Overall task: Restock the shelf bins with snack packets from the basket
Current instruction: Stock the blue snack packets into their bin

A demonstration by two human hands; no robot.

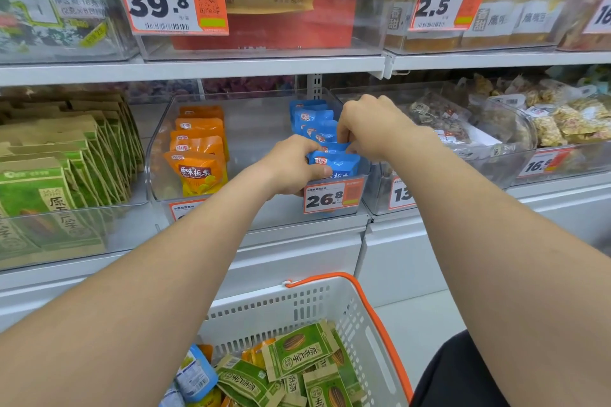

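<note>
Bright even light, edges bowed (wide-angle)

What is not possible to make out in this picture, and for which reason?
Head view only:
- Right hand: fingertips buried among the blue packets.
- Price tag below the orange packets: half covered by the left arm.
- Basket: cut off by the bottom edge.
- Small print on the 2.5 tag: blurred.

Clear, glossy hard-plastic shelf bin (pixel 154 155) holding glossy blue plastic snack packets (pixel 340 164) and glossy orange plastic snack packets (pixel 198 172); white perforated plastic basket (pixel 264 311), smooth and matt, containing matt green-and-brown kraft-paper packets (pixel 297 350); smooth white painted metal shelf edge (pixel 198 71).
</note>
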